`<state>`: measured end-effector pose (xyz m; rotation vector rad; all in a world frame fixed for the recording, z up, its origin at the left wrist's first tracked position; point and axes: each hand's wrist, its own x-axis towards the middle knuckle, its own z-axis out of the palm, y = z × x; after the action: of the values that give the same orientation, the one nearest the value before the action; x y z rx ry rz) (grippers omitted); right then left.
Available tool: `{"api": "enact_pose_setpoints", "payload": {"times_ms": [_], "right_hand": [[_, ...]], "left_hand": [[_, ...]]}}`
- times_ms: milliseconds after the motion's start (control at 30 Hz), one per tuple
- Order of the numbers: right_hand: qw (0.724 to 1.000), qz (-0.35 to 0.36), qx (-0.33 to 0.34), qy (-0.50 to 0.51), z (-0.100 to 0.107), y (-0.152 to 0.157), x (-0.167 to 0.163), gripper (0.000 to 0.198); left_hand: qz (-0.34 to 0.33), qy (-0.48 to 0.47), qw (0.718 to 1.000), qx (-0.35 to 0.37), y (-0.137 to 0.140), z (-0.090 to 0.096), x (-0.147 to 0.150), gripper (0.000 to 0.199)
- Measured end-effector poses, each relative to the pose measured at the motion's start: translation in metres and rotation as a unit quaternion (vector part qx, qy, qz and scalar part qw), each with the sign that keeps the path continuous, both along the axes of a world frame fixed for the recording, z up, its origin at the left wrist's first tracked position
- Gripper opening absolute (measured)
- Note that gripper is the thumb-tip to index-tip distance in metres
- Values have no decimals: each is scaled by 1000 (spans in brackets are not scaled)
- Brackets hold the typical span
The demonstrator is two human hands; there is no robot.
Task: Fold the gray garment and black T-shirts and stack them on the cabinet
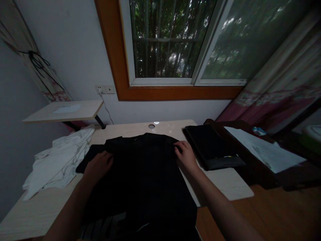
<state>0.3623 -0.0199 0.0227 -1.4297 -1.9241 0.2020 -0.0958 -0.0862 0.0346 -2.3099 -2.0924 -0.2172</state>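
Note:
A black T-shirt (147, 174) lies spread over the desk, its neckline toward the window and a small label showing inside the collar. My right hand (185, 155) pinches the fabric along the shirt's right edge, near the shoulder. On the opposite side, my left hand (99, 164) is closed on the cloth near the left sleeve, with the fingertips partly lost against the dark fabric. The lower part of the shirt hangs toward me, with a grey patch and a thin white mark near the bottom of the view.
Crumpled white cloth (62, 160) lies on the desk's left, beside a raised shelf (65, 112) holding a paper. Folded dark garments (210, 144) are stacked at the right. Beyond them a sheet of paper (260, 147) rests on dark wooden furniture. A window (170, 40) is ahead.

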Motion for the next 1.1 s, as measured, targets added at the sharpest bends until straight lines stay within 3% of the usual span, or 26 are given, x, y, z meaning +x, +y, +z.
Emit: {"api": "enact_pose_setpoints", "payload": {"times_ms": [100,200,367,533,633,767,900,1000,1100], "right_hand": [[993,-106,-22,-50,-7,7,8,29],[982,-155,-59,-93,-14,11,12,45],[986,-141,-62,-55,-16,23,13,42],[988,-98,-49,112,-7,42,15,30],[976,-103,-12,193,1,51,17,35],[967,-121,26,221,9,60,19,44],[975,-152,4,162,13,59,21,49],[985,-164,-37,31,14,48,21,48],[974,-166,-111,-107,14,33,17,49]], "left_hand": [[-28,-15,998,49,13,-12,5,35],[-31,-29,997,63,28,-25,13,41],[-15,-15,997,81,44,-40,27,47],[10,2,995,99,48,-45,31,47],[8,2,995,102,49,-45,28,47],[8,3,995,99,51,-44,23,48],[15,0,995,99,53,-43,21,47],[14,-3,995,95,54,-45,20,47],[14,-7,996,93,54,-47,19,47]]}}
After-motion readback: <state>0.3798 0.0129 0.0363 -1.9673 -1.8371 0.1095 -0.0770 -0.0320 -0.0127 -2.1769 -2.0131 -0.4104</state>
